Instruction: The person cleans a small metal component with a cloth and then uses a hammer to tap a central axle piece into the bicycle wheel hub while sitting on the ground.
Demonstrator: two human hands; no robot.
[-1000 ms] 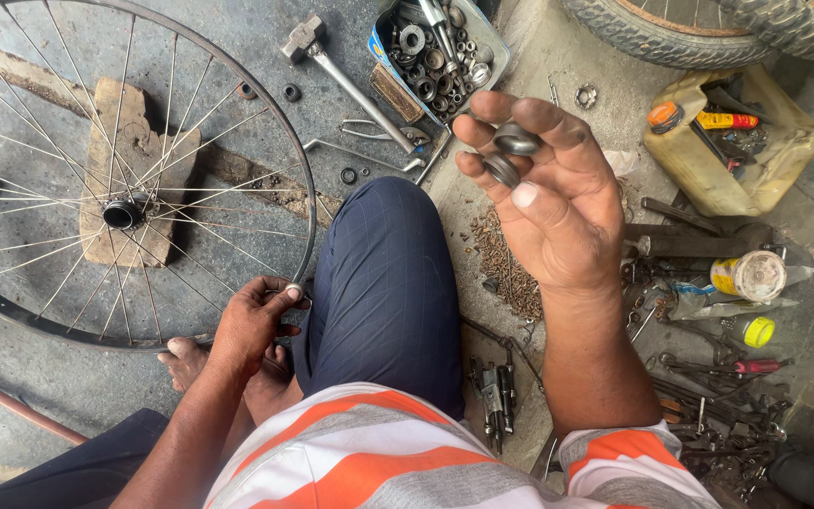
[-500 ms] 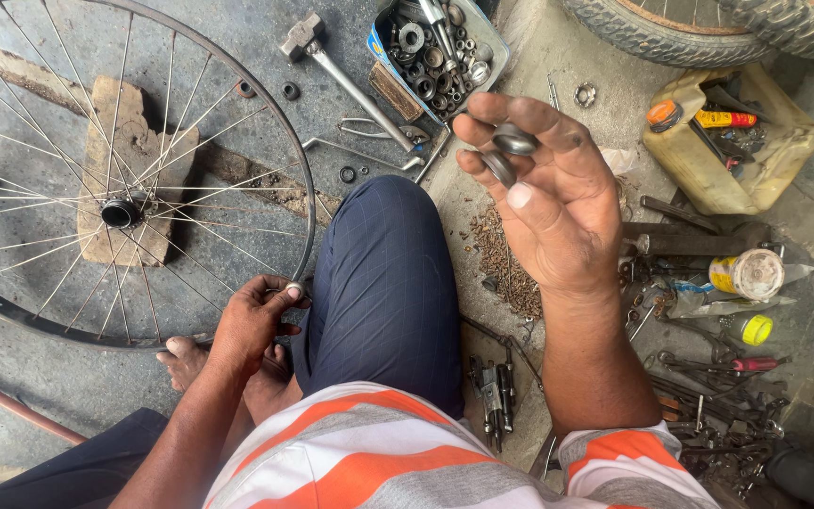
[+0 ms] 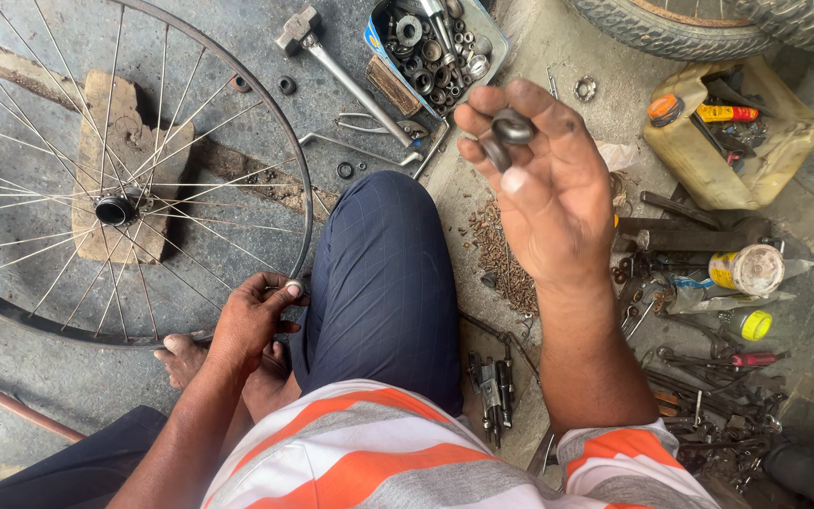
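1. I am raising my right hand palm up, pinching two small dark metal rings between thumb and fingertips, above the ground beside my knee.
2. My left hand is pressing a small silvery piece between thumb and forefinger, right at the rim of the bicycle wheel.
3. The wheel is lying flat on the floor, its hub sitting over a wooden block.
4. A hammer is lying just beyond my knee, beside a blue tin full of nuts and bearings.
5. To my right, a yellow cut-open can is holding tools, with pliers and wrenches scattered below it.
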